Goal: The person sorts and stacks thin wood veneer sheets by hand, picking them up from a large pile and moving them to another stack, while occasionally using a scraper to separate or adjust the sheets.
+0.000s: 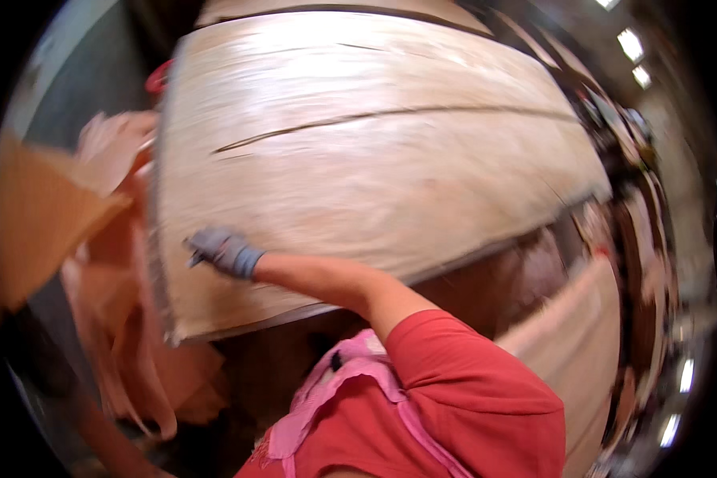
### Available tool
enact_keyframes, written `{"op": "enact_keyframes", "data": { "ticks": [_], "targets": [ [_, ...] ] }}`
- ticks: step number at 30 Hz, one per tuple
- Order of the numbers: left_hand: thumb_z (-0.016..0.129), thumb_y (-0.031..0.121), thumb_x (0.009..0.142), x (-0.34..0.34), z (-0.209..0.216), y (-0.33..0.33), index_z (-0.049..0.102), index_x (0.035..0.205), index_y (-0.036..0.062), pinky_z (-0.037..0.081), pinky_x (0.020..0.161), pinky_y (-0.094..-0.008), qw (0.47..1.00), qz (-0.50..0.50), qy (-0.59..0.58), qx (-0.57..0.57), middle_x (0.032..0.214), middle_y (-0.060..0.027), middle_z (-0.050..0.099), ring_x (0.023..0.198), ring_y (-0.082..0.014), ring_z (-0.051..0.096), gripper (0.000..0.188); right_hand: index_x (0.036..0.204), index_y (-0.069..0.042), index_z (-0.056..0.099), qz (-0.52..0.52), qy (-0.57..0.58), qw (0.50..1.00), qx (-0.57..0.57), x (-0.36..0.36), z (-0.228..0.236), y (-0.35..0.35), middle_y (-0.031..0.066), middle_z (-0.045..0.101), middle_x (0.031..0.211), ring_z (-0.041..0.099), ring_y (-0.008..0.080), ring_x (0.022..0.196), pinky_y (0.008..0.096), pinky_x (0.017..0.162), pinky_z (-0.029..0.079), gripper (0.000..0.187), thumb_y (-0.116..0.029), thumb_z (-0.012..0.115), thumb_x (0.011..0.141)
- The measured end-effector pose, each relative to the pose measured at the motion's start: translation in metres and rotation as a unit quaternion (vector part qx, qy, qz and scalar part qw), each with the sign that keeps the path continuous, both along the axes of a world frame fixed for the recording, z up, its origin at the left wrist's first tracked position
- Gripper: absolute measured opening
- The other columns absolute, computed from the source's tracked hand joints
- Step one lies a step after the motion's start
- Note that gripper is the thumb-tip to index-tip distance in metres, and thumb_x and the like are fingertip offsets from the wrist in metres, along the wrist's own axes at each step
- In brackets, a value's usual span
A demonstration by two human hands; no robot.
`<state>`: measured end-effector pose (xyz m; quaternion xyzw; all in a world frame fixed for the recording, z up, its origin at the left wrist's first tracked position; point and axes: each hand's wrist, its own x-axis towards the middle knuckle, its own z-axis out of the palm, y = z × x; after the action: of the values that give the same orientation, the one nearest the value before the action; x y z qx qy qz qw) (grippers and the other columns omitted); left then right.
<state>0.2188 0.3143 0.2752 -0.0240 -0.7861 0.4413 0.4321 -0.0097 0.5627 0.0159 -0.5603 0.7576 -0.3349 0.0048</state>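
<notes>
My right hand (pixel 221 250), in a grey-blue knitted glove, reaches across to the left end of a large pale wood veneer sheet (pixel 390 175). Its fingers are closed, and a small dark tip shows at them; I cannot make out what it is. The sheet lies on a stack and has a long dark split. At the lower left, my left hand (pixel 40 354) is dark and blurred, its fingers hidden. Just above it, an orange-brown thin wood piece (pixel 48 219) stands tilted and smeared by motion; whether the hand grips it does not show.
Torn, crumpled veneer scraps (pixel 127 319) hang and pile along the stack's left edge. Another pale sheet (pixel 570 342) lies to the right, near my body. More stacked sheets (pixel 641 247) line the right side. A red object (pixel 159 77) sits by the far left corner.
</notes>
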Motion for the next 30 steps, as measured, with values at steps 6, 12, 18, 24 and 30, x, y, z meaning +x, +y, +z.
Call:
{"op": "enact_keyframes", "data": {
  "ticks": [6, 12, 18, 24, 30],
  "targets": [
    [0.062, 0.001, 0.092, -0.039, -0.149, 0.210, 0.061, 0.114, -0.0017, 0.047, 0.096, -0.0357, 0.711, -0.261, -0.156, 0.634, 0.119, -0.0139, 0.060, 0.109, -0.0265, 0.056, 0.023, 0.130, -0.005, 0.056, -0.142, -0.565, 0.768, -0.268, 0.007, -0.019, 0.175, 0.0073, 0.066, 0.094, 0.061, 0.0148, 0.079, 0.0288, 0.067, 0.052, 0.032, -0.010, 0.054, 0.099],
    [0.065, -0.008, 0.081, -0.088, -0.175, 0.275, 0.066, 0.107, 0.0030, 0.023, 0.118, -0.0487, 0.667, -0.328, -0.320, 0.587, 0.126, -0.0165, 0.064, 0.129, -0.0300, 0.053, 0.028, 0.119, -0.005, 0.062, -0.261, -0.530, 0.760, -0.269, -0.012, -0.026, 0.270, 0.0039, 0.067, 0.090, 0.060, 0.0106, 0.075, 0.0264, 0.061, 0.052, 0.025, -0.008, 0.051, 0.096],
    [0.071, 0.018, 0.073, -0.069, -0.217, 0.295, 0.062, 0.119, 0.0135, 0.012, 0.116, -0.0643, 0.701, -0.132, -0.451, 0.536, 0.138, -0.0142, 0.052, 0.135, -0.0334, 0.043, 0.048, 0.136, -0.004, 0.051, -0.276, -0.317, 0.889, -0.184, -0.019, 0.028, 0.260, 0.0101, 0.068, 0.099, 0.064, 0.0147, 0.091, 0.0300, 0.081, 0.055, 0.049, -0.014, 0.070, 0.092],
    [0.065, 0.024, 0.077, -0.022, -0.233, 0.301, 0.050, 0.139, 0.0161, 0.009, 0.115, -0.0667, 0.679, -0.080, -0.440, 0.581, 0.149, -0.0120, 0.044, 0.142, -0.0343, 0.034, 0.064, 0.134, -0.002, 0.051, -0.168, -0.143, 0.973, -0.059, -0.005, 0.085, 0.152, 0.0142, 0.066, 0.099, 0.068, 0.0227, 0.089, 0.0334, 0.079, 0.055, 0.053, -0.011, 0.073, 0.087],
    [0.062, 0.005, 0.081, 0.009, -0.203, 0.274, 0.054, 0.138, 0.0102, 0.030, 0.116, -0.0464, 0.455, -0.194, -0.102, 0.863, 0.139, -0.0155, 0.055, 0.133, -0.0330, 0.048, 0.058, 0.122, -0.008, 0.061, -0.061, -0.063, 0.996, -0.034, -0.058, 0.049, 0.087, 0.0174, 0.066, 0.107, 0.068, 0.0314, 0.092, 0.0372, 0.078, 0.054, 0.029, -0.013, 0.062, 0.093]
  ]
}}
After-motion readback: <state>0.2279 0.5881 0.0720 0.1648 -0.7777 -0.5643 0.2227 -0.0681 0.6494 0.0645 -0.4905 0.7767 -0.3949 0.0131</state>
